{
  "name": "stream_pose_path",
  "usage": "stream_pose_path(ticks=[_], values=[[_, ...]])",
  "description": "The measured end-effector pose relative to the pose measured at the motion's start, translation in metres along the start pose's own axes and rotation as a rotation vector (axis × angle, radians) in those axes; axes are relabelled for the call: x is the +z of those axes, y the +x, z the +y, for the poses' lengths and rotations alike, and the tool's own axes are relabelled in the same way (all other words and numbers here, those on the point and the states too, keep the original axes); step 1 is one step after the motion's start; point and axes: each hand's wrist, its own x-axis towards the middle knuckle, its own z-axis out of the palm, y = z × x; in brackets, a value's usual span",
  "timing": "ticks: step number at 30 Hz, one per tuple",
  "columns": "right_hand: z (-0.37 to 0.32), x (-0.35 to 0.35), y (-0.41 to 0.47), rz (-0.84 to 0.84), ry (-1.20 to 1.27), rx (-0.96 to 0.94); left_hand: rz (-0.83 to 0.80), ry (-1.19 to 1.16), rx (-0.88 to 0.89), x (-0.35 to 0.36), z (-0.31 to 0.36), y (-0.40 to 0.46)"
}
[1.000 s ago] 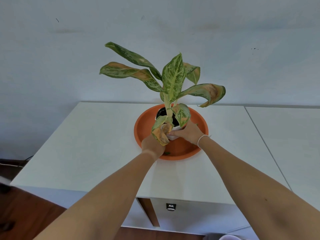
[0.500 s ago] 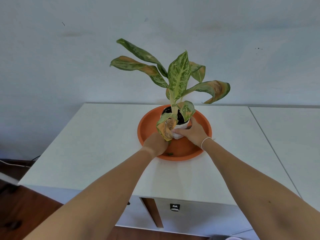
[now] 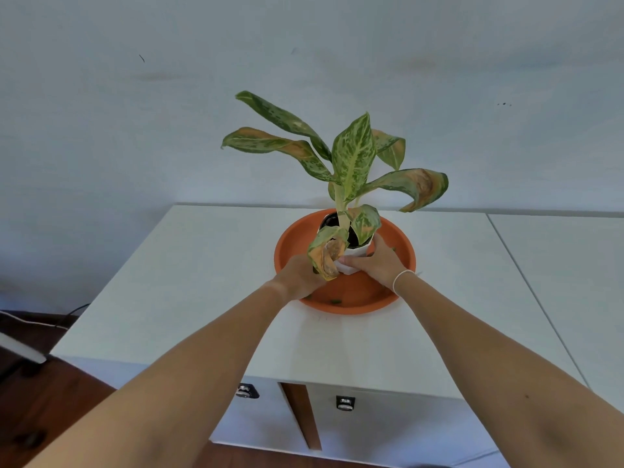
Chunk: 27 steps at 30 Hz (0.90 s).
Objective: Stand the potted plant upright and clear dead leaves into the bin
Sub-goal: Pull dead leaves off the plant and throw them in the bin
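A potted plant (image 3: 353, 157) with speckled green leaves stands roughly upright in a small white pot (image 3: 358, 253) inside an orange saucer (image 3: 401, 244) on a white cabinet. My left hand (image 3: 297, 276) and my right hand (image 3: 380, 261) clasp the pot from either side. A wilted yellow-brown leaf (image 3: 326, 255) droops over my left hand and hides its fingers. Other leaves have brown patches, such as the curled one (image 3: 422, 185) on the right. Small green leaf bits (image 3: 336, 301) lie in the saucer. No bin is in view.
The white cabinet top (image 3: 189, 285) stands against a pale wall, and a second white surface (image 3: 567, 271) adjoins it on the right. Two drawer latches (image 3: 345, 401) show on the front. Dark wooden floor (image 3: 40, 400) and a cable lie at the left.
The pot and plant appear shifted slightly right and further back in the view; much of that may be head movement. Both hands stay on the pot.
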Motion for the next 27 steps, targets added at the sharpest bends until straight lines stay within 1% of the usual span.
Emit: stream_pose_path(ticks=[3,6,9,14,16,21,27], values=[[-0.004,-0.002,-0.007,-0.028,-0.095,0.006,-0.014,0.009,-0.016,0.000,-0.001,-0.001],[-0.011,-0.004,-0.014,-0.061,-0.278,0.046,-0.030,0.010,0.014,0.002,-0.001,-0.001],[-0.016,-0.006,-0.018,-0.048,-0.406,0.105,-0.044,0.047,0.020,0.007,0.001,-0.001],[-0.011,-0.021,-0.024,0.041,-0.460,0.152,-0.017,0.150,0.084,0.017,0.005,-0.005],[-0.006,-0.029,-0.028,0.079,-0.471,0.138,-0.037,0.240,0.095,0.019,0.004,-0.004],[0.010,-0.046,-0.038,0.166,-0.436,0.149,-0.075,0.351,0.120,0.023,0.003,0.000],[0.016,-0.054,-0.042,0.211,-0.409,0.141,-0.136,0.458,0.077,0.027,0.007,0.004]])
